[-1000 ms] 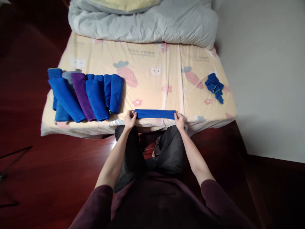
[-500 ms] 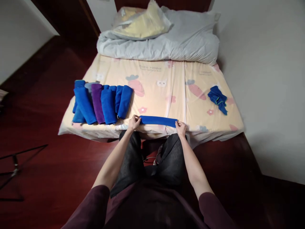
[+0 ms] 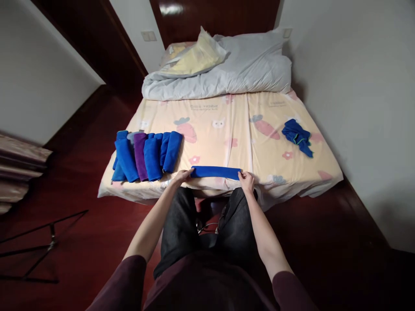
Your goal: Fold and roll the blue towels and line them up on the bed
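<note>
A blue towel point(image 3: 215, 172), folded into a long narrow strip, lies along the near edge of the bed. Its left end is pinched by my left hand point(image 3: 184, 176), its right end by my right hand point(image 3: 247, 181). To the left is a pile of rolled towels; most are blue, such as the blue roll point(image 3: 152, 159), and one is a purple roll point(image 3: 141, 156). A crumpled blue towel point(image 3: 297, 137) with a green edge lies at the bed's right side.
The bed point(image 3: 210, 149) has a pale sheet with carrot and rabbit prints. A grey quilt point(image 3: 253, 65) and a yellow pillow point(image 3: 201, 54) lie at its head. A black metal stand point(image 3: 52, 242) is on the floor at left, near a striped curtain point(image 3: 19, 168).
The camera view has tilted up and shifted left, so more of the headboard and curtain shows. Both hands still hold the strip's ends; the left-hand fingers lie flatter over its end.
</note>
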A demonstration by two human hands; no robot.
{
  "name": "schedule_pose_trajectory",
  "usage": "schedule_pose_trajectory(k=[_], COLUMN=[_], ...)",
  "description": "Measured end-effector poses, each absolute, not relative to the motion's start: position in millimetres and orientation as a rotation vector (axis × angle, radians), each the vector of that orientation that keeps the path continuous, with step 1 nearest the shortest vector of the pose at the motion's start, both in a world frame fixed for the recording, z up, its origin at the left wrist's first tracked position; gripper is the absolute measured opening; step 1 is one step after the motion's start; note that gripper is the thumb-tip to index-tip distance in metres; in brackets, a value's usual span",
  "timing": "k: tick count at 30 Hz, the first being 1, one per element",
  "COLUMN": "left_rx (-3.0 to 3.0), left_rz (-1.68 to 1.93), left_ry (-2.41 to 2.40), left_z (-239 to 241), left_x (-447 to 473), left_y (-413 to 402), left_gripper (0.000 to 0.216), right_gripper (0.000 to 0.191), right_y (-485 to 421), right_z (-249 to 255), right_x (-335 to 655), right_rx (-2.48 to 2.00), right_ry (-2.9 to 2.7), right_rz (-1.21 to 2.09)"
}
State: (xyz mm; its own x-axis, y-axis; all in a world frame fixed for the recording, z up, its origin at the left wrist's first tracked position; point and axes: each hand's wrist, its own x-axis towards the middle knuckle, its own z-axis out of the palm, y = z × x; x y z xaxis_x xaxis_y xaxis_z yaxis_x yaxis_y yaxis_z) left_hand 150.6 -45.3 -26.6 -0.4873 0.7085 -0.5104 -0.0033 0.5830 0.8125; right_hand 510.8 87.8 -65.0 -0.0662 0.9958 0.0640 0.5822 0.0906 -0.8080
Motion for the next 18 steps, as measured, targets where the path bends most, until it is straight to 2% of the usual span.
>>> schedule_pose_trajectory(k=[11,18], left_rx=[0.401,0.382], left_rz=[1.003,1.047], left_ry=[1.845,1.816], left_z=[-12,-12], left_x=[163,164], left_y=[-33,-25], left_gripper=[0.058,0.046], right_gripper=[0.04,0.049], right_y=[88,89], right_z=[-62,-61], right_x=[515,516], right_rx=[-1.525,-1.513], right_ry=[-1.718,-1.739], right_rz=[0.885,0.848])
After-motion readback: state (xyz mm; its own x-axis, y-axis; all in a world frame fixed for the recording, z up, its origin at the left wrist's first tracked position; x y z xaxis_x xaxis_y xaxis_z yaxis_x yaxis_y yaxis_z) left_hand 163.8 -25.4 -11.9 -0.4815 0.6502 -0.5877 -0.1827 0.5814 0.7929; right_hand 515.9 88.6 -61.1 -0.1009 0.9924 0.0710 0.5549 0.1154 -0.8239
